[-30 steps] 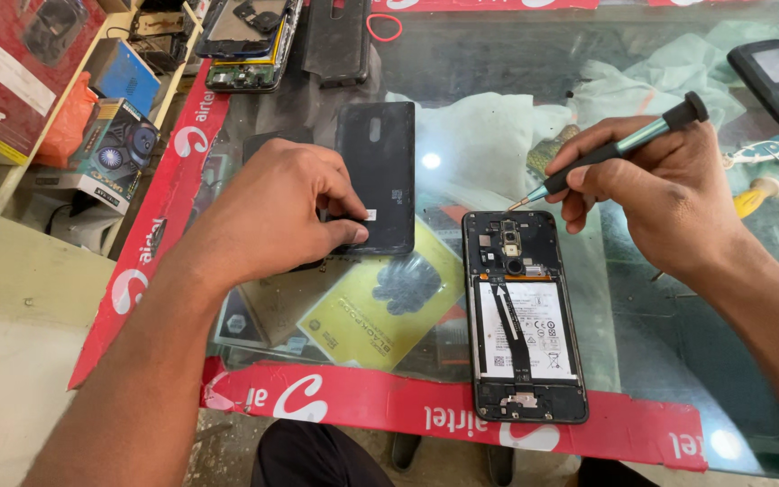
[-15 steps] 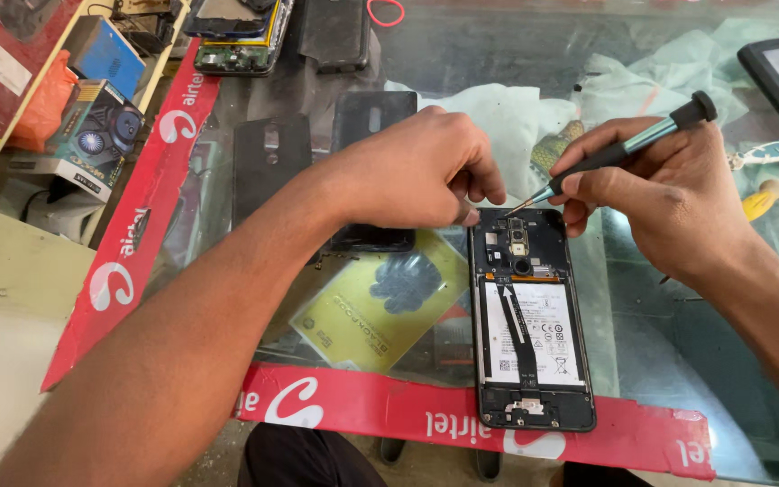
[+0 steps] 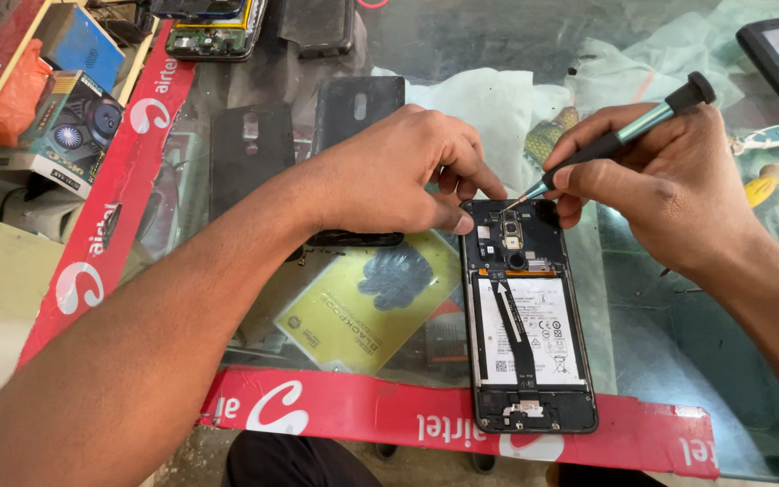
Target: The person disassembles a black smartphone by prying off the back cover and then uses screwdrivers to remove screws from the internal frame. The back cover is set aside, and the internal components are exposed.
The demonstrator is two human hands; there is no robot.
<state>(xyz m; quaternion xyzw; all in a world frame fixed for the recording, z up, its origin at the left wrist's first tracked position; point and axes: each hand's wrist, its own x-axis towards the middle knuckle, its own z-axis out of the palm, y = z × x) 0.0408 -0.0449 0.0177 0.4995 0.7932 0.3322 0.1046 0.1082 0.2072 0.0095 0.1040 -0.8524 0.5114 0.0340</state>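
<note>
Right hand (image 3: pixel 669 185): I see it gripping a slim screwdriver (image 3: pixel 619 137), tip down at the opened phone's top edge.
Left hand (image 3: pixel 398 171): fingertips pinched narrow, touching the phone's upper left corner.
Opened phone (image 3: pixel 526 316): flat on the glass table (image 3: pixel 660 361), just below both hands, battery showing.
Black back cover (image 3: pixel 353 113): partly under my left hand.
</note>
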